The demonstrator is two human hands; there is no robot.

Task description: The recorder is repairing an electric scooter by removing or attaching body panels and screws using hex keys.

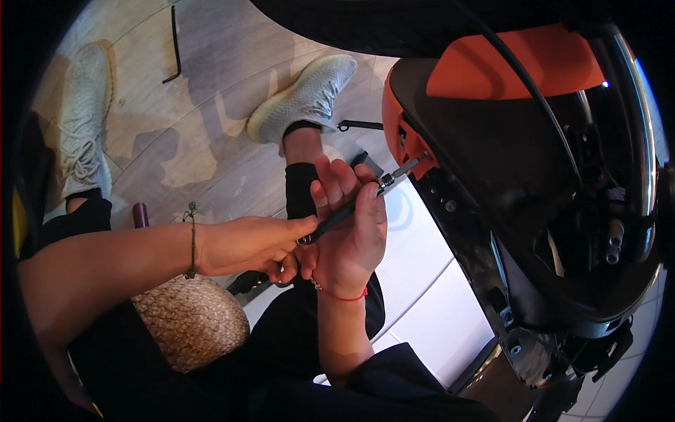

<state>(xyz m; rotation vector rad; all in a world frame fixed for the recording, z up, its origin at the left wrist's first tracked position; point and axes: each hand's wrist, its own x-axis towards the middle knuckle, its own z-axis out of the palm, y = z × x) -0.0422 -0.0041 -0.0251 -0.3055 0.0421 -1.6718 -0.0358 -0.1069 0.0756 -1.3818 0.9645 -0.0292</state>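
Note:
A black hand tool (337, 216) with a chrome head and silver bit points up-right toward an orange plastic part (397, 112) on a vehicle. My left hand (256, 247) grips the lower-left end of its handle, fingers curled. My right hand (355, 239) is palm up under the tool, thumb against it near the head, fingers loosely curled round it. I cannot tell whether the bit touches the orange part.
The dark vehicle body (478, 176) with cable, tube and tyre (323, 21) fills the right and top. Two shoes (302, 98) are on the wood-look floor (162, 162), with a hex key (176, 42), a purple cylinder (140, 215) and a woven round seat (193, 320). A white panel (436, 309) lies below the vehicle.

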